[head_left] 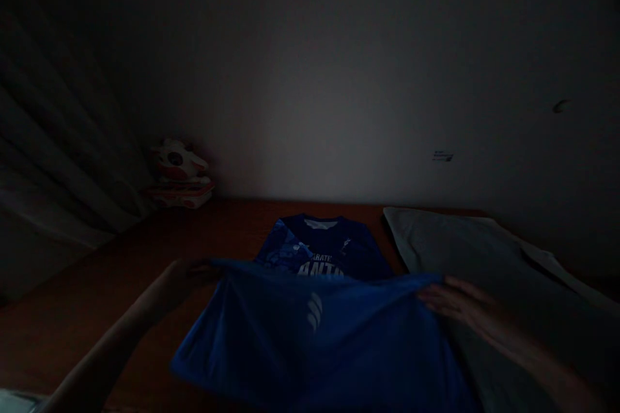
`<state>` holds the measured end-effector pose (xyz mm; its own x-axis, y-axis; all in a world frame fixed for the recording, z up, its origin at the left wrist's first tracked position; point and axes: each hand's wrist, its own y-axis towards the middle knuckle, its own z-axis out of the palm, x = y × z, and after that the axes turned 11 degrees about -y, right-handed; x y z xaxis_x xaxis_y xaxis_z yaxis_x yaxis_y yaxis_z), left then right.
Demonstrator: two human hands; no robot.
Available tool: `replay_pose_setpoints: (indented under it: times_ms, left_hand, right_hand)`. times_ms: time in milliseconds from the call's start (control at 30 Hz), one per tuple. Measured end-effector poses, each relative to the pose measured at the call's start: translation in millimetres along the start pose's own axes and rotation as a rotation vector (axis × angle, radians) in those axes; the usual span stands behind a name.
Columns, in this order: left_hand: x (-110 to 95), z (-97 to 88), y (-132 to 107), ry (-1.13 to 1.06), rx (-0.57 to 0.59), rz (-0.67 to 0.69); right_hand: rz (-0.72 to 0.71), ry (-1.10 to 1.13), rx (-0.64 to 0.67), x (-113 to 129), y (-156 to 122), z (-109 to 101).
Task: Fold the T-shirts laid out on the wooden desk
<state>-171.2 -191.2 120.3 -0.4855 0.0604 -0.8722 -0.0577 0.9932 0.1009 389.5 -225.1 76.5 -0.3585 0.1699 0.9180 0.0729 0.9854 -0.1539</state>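
A blue shirt (310, 329) with white print lies on a reddish-brown surface (97, 297) in a very dim room. Its lower part is lifted and folded up toward the collar (320, 224). My left hand (181, 277) grips the folded edge at its left end. My right hand (458, 303) holds the same edge at its right end. Both forearms reach in from the bottom corners.
A pale grey cloth or garment (460, 245) lies to the right of the shirt, partly under my right hand. A small plush toy (177, 164) sits on folded items at the back left by a curtain (58, 193). A plain wall (339, 110) stands behind.
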Motion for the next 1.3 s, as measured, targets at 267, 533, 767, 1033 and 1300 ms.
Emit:
replay_pose_setpoints:
  times_ms: [267,533,767,1033,1300]
  left_hand:
    - [14,36.1,31,-0.068,-0.277,0.265]
    - [66,74.5,5,0.398,0.125,0.240]
    - [84,53.5,-33,0.406,0.094,0.285]
    - [90,11.4,-58,0.363,0.115,0.361]
    - [32,19.4,60,0.320,0.025,0.081]
  right_hand:
    - [-0.307,-0.393,-0.421,3,22,25]
    - [-0.409,-0.824,-0.116,-43,9,58]
    - [-0.337,-0.846,-0.073,-35,-23,47]
    - [-0.141,-0.590,-0.022,-29,-52,14]
    - [0.049,0.008,-0.176,6,44,21]
